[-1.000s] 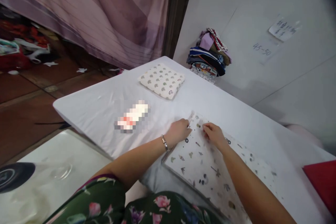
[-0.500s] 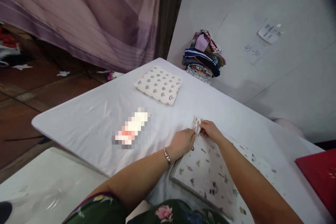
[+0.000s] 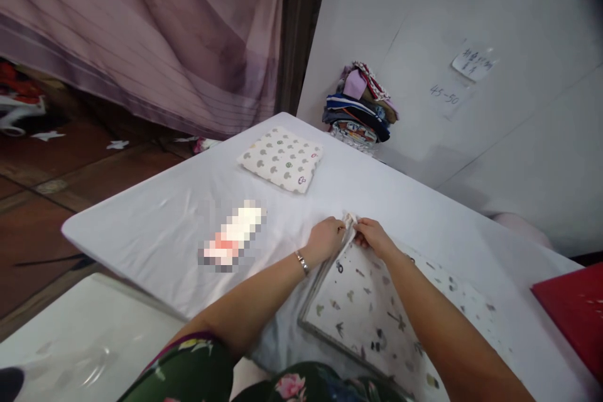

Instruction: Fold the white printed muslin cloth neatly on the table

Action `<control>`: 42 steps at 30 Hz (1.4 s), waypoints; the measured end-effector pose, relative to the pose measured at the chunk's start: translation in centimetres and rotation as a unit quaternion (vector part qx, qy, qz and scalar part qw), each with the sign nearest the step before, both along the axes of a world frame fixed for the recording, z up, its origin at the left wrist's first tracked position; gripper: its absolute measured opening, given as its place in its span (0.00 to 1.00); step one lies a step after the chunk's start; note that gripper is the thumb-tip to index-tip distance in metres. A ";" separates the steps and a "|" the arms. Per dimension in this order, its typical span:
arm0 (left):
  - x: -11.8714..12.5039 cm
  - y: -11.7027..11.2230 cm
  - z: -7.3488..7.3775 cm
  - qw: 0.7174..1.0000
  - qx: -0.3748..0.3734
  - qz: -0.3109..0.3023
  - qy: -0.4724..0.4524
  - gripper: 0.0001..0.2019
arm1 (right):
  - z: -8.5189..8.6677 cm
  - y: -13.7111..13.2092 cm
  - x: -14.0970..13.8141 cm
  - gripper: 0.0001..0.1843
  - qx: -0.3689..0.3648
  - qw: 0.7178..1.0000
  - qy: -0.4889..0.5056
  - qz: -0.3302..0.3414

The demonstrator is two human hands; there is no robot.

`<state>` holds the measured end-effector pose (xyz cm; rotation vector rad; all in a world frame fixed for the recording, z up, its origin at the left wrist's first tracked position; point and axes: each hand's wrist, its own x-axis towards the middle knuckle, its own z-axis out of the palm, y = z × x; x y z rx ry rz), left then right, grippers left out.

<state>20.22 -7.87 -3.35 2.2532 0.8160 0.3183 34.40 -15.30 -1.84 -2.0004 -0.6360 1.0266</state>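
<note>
A white cloth printed with small plants and animals (image 3: 372,308) lies spread on the white table (image 3: 160,226) in front of me. My left hand (image 3: 325,240) and my right hand (image 3: 372,237) meet at its far corner, both pinching that corner, which is bunched up between the fingers. A metal bracelet sits on my left wrist. A folded white cloth with a mushroom print (image 3: 281,157) lies further back on the table, apart from my hands.
A pile of folded coloured fabrics (image 3: 360,107) leans against the white wall at the back. A blurred-out small object (image 3: 233,235) lies left of my hands. A red item (image 3: 572,311) sits at the right edge. Pink curtain and brown floor lie to the left.
Both hands went from lying flat near the cloth's far corner to pinching it together and lifting it slightly. The view shifted a little.
</note>
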 end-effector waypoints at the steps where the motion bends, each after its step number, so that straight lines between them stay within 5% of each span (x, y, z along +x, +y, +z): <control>1: 0.7 0.4 0.0 1.000 -0.005 0.004 0.013 0.14 | 0.1 0.0 -0.1 0.05 0.004 1.000 0.000 -0.003; 7: 3.6 1.2 0.0 0.998 -0.027 0.033 0.036 0.11 | 0.0 0.1 -0.3 0.06 0.017 1.000 0.004 -0.013; 20: 4.3 0.8 0.1 0.990 -0.137 0.020 -0.004 0.12 | -0.4 0.0 0.0 0.14 0.016 1.000 -0.018 -0.004; 24: 4.7 1.0 0.2 0.987 -0.162 0.009 0.014 0.14 | -0.6 0.3 0.2 0.09 0.001 0.999 -0.040 0.006; 42: 5.5 1.6 -0.8 0.997 0.026 0.038 0.067 0.14 | -0.8 0.2 0.1 0.04 0.003 0.999 -0.045 0.000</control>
